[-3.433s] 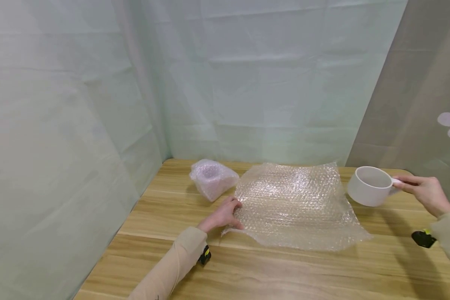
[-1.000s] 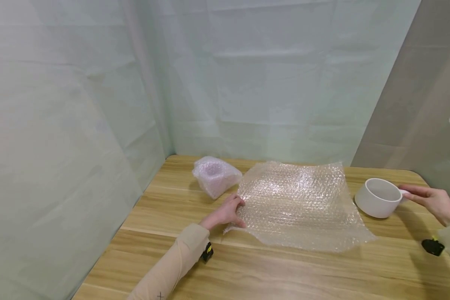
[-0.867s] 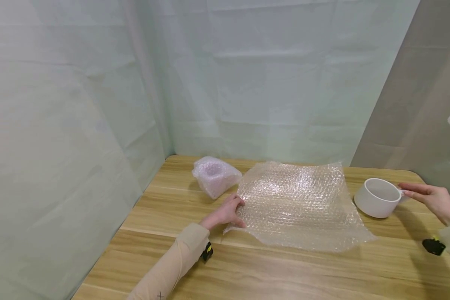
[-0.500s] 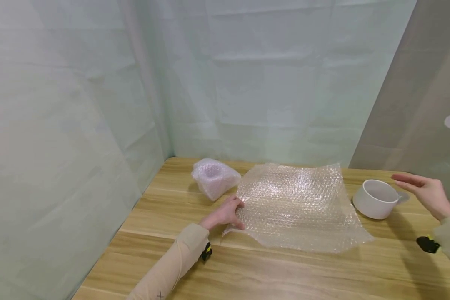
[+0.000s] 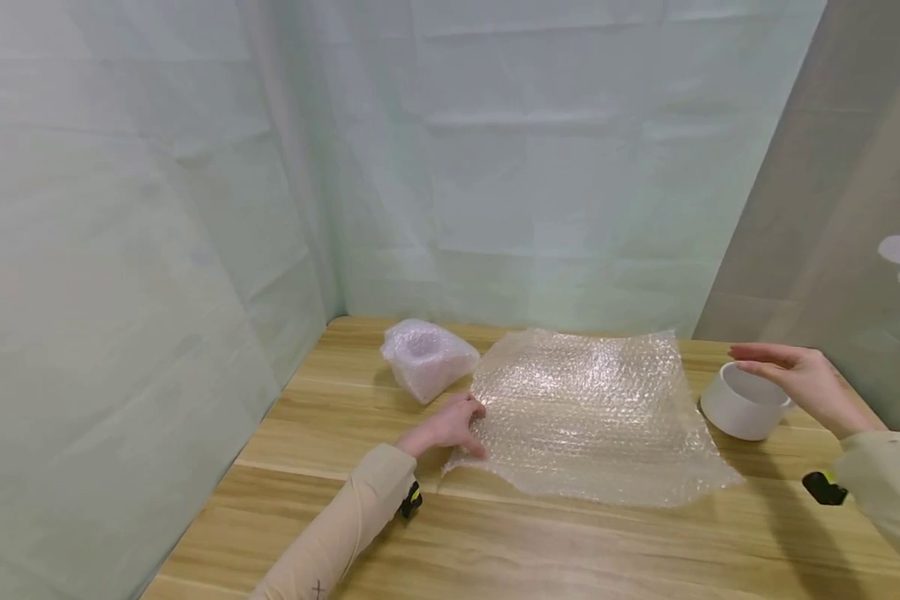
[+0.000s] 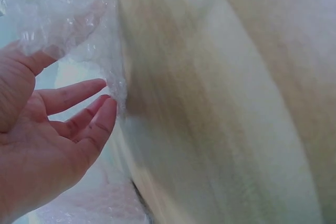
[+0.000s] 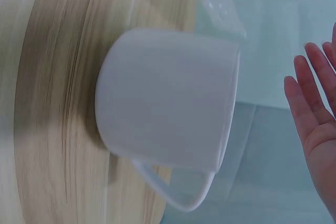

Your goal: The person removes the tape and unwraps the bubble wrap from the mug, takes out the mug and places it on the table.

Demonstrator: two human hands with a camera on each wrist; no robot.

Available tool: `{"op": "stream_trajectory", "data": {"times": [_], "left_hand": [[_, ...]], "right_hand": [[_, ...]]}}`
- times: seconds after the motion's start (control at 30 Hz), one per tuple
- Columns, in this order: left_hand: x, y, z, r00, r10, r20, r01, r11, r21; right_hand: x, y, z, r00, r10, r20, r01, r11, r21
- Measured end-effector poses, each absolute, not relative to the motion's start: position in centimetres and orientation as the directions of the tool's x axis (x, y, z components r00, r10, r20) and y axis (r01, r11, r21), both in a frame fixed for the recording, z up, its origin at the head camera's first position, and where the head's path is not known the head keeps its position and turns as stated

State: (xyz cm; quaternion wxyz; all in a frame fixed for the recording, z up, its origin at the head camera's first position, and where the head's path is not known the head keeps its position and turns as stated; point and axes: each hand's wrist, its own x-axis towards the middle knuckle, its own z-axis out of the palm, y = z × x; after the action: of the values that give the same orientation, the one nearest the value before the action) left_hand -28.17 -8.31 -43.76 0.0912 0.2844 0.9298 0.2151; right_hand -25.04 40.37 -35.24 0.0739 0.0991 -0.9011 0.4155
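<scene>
A white mug [image 5: 742, 412] stands upright on the wooden table, right of a flat bubble wrap sheet [image 5: 592, 417]. My right hand [image 5: 802, 379] is over the mug with its fingers extended. In the right wrist view that hand [image 7: 320, 124] is apart from the mug [image 7: 163, 98], off its open rim, with the mug's handle fully visible. At the sheet's left edge rests my left hand [image 5: 450, 423]. The left wrist view has its fingers [image 6: 97, 124] spread and loosely bent, touching the edge of the bubble wrap [image 6: 63, 3], which overlaps the thumb.
A bundle wrapped in bubble wrap [image 5: 426, 358] sits at the back left, close to the sheet. The wooden table [image 5: 525, 550] reaches back to pale fabric curtains [image 5: 517, 183]. Black devices with yellow marks [image 5: 825, 489] are on both wrists.
My right hand set the mug down on the table, let go of its handle, then moved left over the rim. My left hand has stayed at the sheet's left edge.
</scene>
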Motion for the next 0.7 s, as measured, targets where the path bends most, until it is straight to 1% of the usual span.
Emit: {"op": "stream_trajectory", "data": {"times": [0.17,0.33,0.43,0.57,0.7], "left_hand": [[-28.2,-8.3,-43.4,-0.811,0.583,-0.046,0.505,0.738,0.448],[-28.2,-8.4,-43.0,-0.803,0.595,-0.042,0.507,0.718,0.477],[-28.3,-8.6,-42.7,-0.802,0.597,-0.028,0.51,0.708,0.489],[-28.4,-8.8,-42.3,-0.809,0.587,0.005,0.497,0.68,0.538],[-28.6,-9.2,-42.1,-0.823,0.565,0.053,0.479,0.64,0.601]], "right_hand": [[-25.1,39.1,-35.4,-0.944,-0.158,0.288,-0.322,0.624,-0.712],[-25.1,38.2,-35.4,-0.933,-0.19,0.304,-0.355,0.604,-0.713],[-25.1,37.8,-35.2,-0.917,-0.234,0.323,-0.398,0.583,-0.708],[-25.0,36.9,-34.8,-0.9,-0.292,0.323,-0.435,0.574,-0.694],[-24.9,35.6,-34.1,-0.901,-0.305,0.308,-0.433,0.601,-0.672]]}}
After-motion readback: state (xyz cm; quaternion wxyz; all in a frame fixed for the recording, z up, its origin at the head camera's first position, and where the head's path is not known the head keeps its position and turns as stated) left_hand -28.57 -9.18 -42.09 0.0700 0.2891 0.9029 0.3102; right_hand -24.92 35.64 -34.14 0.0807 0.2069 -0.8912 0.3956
